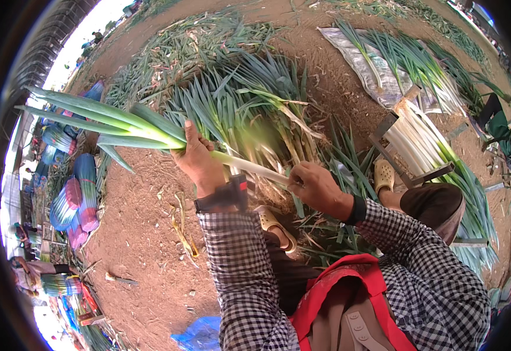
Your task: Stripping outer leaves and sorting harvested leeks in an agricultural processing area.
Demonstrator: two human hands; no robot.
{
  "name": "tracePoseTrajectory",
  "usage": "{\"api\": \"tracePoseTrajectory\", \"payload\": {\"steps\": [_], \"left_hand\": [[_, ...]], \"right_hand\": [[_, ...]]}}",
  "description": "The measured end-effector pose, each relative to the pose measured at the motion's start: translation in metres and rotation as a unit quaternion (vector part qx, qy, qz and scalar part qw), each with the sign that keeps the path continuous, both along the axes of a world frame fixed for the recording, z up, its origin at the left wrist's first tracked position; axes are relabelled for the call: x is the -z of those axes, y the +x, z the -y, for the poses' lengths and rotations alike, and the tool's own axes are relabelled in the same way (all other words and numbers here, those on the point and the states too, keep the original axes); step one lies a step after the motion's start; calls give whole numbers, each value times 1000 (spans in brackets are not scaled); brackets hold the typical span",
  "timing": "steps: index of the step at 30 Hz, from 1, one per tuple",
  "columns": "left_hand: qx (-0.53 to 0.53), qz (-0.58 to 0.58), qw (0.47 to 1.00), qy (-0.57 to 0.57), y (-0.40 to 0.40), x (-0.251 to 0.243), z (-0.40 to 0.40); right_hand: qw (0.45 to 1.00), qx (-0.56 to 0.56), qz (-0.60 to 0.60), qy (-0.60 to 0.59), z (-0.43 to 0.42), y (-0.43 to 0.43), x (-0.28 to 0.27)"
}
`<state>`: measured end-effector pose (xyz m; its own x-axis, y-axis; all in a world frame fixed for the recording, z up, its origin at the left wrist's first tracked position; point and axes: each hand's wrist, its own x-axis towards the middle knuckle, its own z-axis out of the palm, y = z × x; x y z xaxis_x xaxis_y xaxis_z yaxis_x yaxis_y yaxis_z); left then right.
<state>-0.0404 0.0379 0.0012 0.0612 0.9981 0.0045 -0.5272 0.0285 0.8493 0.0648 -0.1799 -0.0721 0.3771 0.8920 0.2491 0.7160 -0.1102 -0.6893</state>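
A long leek-like green onion (145,131) lies slantwise across my view, its broad green leaves spread to the upper left. My left hand (200,162) is closed around it where the leaves meet the pale stalk, thumb pointing up. At the lower, white end, my right hand (314,188) has its fingers curled around the stalk's tip, which they hide. Just beyond both hands stands a dense heap of untrimmed green onions (238,105), roots toward me. Part of that heap is blurred behind the stalk.
At right, a metal frame (385,127) cradles cleaned white stalks (413,145). More lie on a woven sheet (352,57). Leaf waste (159,66) covers the ground behind the heap. Wrapped bundles (86,188), a knife (121,279) and a blue plastic bag (198,334) lie leftward. People sit at both sides.
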Motion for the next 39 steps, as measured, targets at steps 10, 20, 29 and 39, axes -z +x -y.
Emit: {"api": "tracePoseTrajectory", "payload": {"steps": [10, 20, 29, 39], "left_hand": [[-44, -58, 997, -15, -4, 1, -6], [57, -11, 998, -6, -23, 17, -28], [47, -20, 999, -18, -43, 27, -39], [-2, -53, 998, 31, -43, 21, -43]], "right_hand": [[988, -71, 99, 100, 13, 6, -17], [897, -219, -380, 46, 60, 32, -58], [889, -293, -272, -222, 130, 69, -68], [921, -195, -112, -317, 155, 83, -27]]}}
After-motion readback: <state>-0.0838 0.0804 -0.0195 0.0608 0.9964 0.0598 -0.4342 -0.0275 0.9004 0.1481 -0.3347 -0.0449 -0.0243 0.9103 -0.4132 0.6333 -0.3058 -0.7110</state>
